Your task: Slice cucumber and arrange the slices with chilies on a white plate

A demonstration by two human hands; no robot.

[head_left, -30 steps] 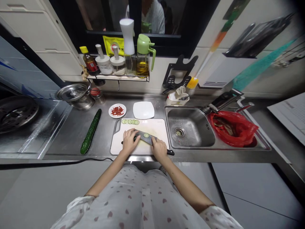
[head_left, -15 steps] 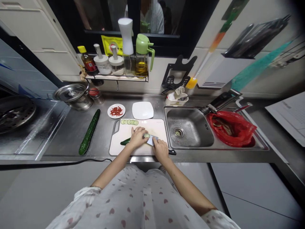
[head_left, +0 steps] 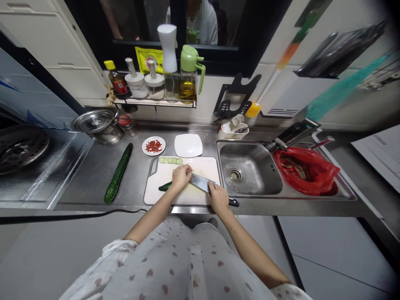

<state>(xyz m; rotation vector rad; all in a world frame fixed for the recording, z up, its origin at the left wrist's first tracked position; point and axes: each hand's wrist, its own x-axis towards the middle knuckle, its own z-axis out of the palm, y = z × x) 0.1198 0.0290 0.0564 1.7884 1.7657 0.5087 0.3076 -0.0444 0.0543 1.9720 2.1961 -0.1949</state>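
On the white cutting board (head_left: 151, 193) my left hand (head_left: 181, 177) is closed in a pinch, with a thin cucumber slice (head_left: 191, 171) seen almost edge-on at its fingertips. The cut cucumber (head_left: 165, 186) lies under and beside that wrist, mostly hidden. My right hand (head_left: 219, 198) grips a kitchen knife (head_left: 200, 182) with a broad blade, which slants up and left to my left fingers. Its black handle (head_left: 233, 202) sticks out past the board's right edge. A row of cucumber slices (head_left: 171, 160) overlaps along the board's top left.
A whole cucumber (head_left: 118, 173) lies left of the board. Behind it stand a plate (head_left: 144, 151) of chopped red pieces and a white square plate (head_left: 188, 145). The sink (head_left: 250, 171) is to the right, with a red plastic bag (head_left: 321, 175) beside it.
My right hand has drawn the knife to the right, showing more blade. The slice at my left fingertips has turned from face-up to nearly edge-on and risen slightly.
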